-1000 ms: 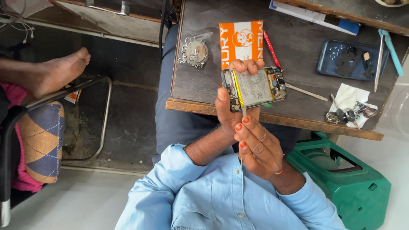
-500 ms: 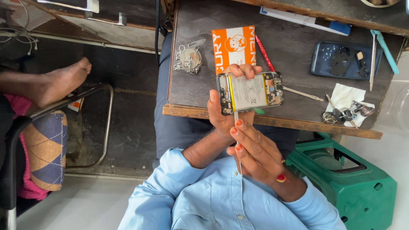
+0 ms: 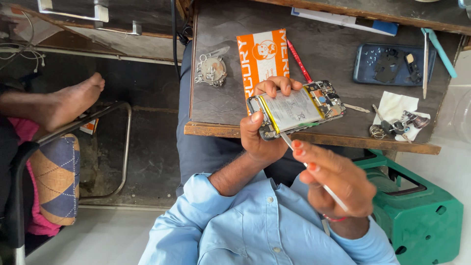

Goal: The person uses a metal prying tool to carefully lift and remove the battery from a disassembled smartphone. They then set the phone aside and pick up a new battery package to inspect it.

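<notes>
left hand (image 3: 260, 135) grips the opened phone (image 3: 294, 110) over the table's (image 3: 221, 105) near edge; right hand (image 3: 336, 179) fingers pinch a thin tool (image 3: 314, 174) touching it.

The left hand (image 3: 260, 135) grips an opened phone (image 3: 296, 109) over the desk's (image 3: 221, 105) near edge; the right hand (image 3: 338, 181) holds a thin tool (image 3: 314, 174) touching the phone's lower edge.

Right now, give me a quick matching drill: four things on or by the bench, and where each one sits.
Things:
1. opened phone
2. thin tool
3. orange box
4. green stool

Places:
A. on the floor beside the bench
B. in the right hand
C. flat on the bench top
D. in the left hand

Pairs: 1-D, 2-B, 3-C, 4-A
</notes>
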